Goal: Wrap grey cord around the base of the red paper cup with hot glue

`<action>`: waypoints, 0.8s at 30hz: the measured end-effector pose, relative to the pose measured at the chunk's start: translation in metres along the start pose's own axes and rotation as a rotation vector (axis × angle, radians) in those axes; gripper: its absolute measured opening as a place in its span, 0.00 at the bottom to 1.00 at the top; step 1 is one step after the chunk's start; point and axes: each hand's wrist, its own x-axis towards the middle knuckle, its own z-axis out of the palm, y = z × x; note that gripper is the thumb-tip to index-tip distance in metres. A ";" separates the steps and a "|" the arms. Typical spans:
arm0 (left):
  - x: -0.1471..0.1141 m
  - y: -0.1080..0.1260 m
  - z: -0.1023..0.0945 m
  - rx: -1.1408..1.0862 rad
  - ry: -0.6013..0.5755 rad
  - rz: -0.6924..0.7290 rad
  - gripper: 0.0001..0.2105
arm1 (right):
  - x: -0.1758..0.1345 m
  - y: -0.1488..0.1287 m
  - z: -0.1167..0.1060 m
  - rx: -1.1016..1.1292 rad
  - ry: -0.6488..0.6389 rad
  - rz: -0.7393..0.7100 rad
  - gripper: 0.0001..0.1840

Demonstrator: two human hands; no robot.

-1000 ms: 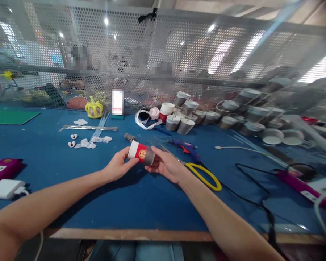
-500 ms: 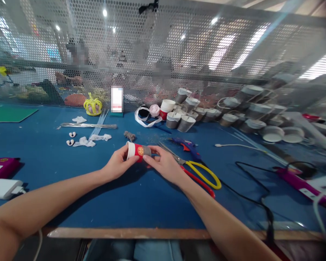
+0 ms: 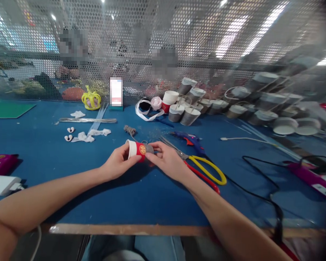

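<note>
Above the blue table, a red and white paper cup [image 3: 140, 150] lies on its side in the air, with grey yarn wound round its base end. My left hand [image 3: 116, 162] is closed round the white rim end, thumb on the red band. At the grey base end, my right hand [image 3: 168, 159] pinches the wound part with thumb and fingers. A thin strand seems to run from the cup to a small bundle of grey yarn [image 3: 129, 130] behind it. Scissors [image 3: 208, 169] with yellow and red handles lie just right of my right hand.
Behind the scissors is a blue glue gun [image 3: 189, 140] with a dark cord. Several grey wrapped cups [image 3: 190, 116] stand at the back right. Metal wires [image 3: 88, 120] and white scraps [image 3: 83, 137] lie at left. A perforated screen [image 3: 141, 47] borders the table.
The view has shifted slightly. The cup stays between both hands, and my right fingers have moved a little on its base end. A yarn strand now shows behind the cup.
</note>
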 end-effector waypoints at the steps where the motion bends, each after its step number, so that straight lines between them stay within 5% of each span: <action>1: 0.000 0.001 0.000 -0.009 0.008 -0.008 0.16 | -0.001 0.000 0.000 -0.001 0.000 -0.003 0.18; 17: -0.002 0.006 -0.001 -0.047 0.009 -0.070 0.17 | -0.006 -0.004 0.004 -0.146 -0.007 -0.044 0.23; 24: -0.002 0.010 -0.008 0.047 -0.119 -0.092 0.19 | -0.011 -0.004 0.004 -0.189 0.047 -0.151 0.21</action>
